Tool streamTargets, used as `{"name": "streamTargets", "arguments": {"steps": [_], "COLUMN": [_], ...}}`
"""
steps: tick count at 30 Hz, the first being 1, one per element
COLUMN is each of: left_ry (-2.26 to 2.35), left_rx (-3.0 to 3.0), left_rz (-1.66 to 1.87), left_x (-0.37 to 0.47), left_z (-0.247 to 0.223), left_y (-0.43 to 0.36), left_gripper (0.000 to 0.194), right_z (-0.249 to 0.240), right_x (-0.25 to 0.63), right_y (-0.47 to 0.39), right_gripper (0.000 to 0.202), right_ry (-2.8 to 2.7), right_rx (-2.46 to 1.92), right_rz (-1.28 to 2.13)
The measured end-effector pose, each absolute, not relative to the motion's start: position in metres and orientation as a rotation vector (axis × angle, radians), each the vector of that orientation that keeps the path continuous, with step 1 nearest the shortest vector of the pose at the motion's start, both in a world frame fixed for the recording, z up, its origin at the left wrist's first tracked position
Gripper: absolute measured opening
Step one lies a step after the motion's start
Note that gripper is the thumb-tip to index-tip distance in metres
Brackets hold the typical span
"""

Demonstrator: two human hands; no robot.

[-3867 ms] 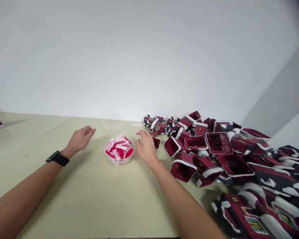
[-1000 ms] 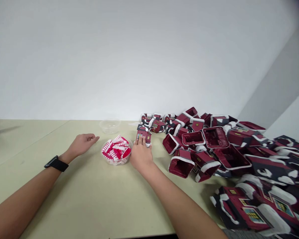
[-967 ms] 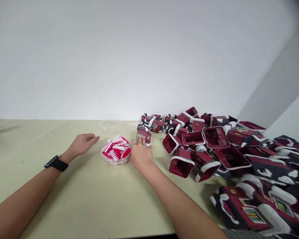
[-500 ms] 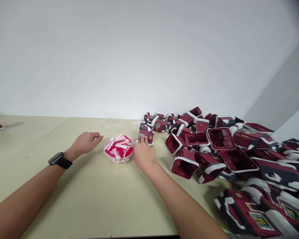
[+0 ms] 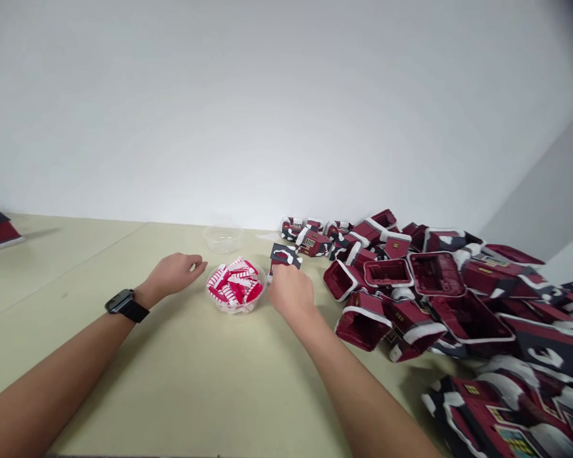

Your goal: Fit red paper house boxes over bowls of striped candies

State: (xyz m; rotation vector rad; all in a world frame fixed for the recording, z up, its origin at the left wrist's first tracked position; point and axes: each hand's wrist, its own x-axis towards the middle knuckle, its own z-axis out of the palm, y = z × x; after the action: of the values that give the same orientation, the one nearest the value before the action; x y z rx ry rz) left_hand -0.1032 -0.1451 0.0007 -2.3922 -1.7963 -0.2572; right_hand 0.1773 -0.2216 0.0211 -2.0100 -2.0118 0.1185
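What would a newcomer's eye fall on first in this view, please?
Probably the big heap of dark-red model houses sprawling over the right of the table. Next, perhaps, the clear bowl of red-and-white pieces, standing between the left hand and the right hand, which is at a small house.

House (image 5: 284, 254) partly behind right hand (image 5: 292, 292)
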Motion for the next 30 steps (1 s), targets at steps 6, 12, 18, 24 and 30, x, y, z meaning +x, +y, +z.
{"name": "streamTargets", "arguments": {"steps": [6, 12, 18, 24, 30], "left_ry": [-1.619, -1.565, -1.585, -1.412, -1.309], "left_rx": [-2.314, -2.142, -2.131, -2.158, -2.205], "left_rz": [-0.024, -0.133, -0.234, -0.36, -0.393], "left_x": [-0.093, -0.08, -0.053, -0.038, -0.037], "left_z": [0.001, 0.009, 0.021, 0.016, 0.014], "left_y": [-0.151, -0.164, -0.189, -0.2, -0.203], "left_gripper": [0.048, 0.044, 0.043, 0.036, 0.032], "right_z": [0.016, -0.001, -0.008, -0.009, -0.01], "right_x": [0.159, 0.121, 0.1, 0.095, 0.091], "right_y": [-0.235, -0.269, -0.293, -0.293, -0.297], "right_gripper": [0.027, 0.036, 0.071, 0.084, 0.087], "right_ry": [-1.729, -1.859, -2.035, -2.085, -2.171], "right_rx": [-1.495, -0.913, -0.721, -0.709, -0.686], "right_rz": [0.288, 0.614, 1.058, 1.198, 1.19]}}
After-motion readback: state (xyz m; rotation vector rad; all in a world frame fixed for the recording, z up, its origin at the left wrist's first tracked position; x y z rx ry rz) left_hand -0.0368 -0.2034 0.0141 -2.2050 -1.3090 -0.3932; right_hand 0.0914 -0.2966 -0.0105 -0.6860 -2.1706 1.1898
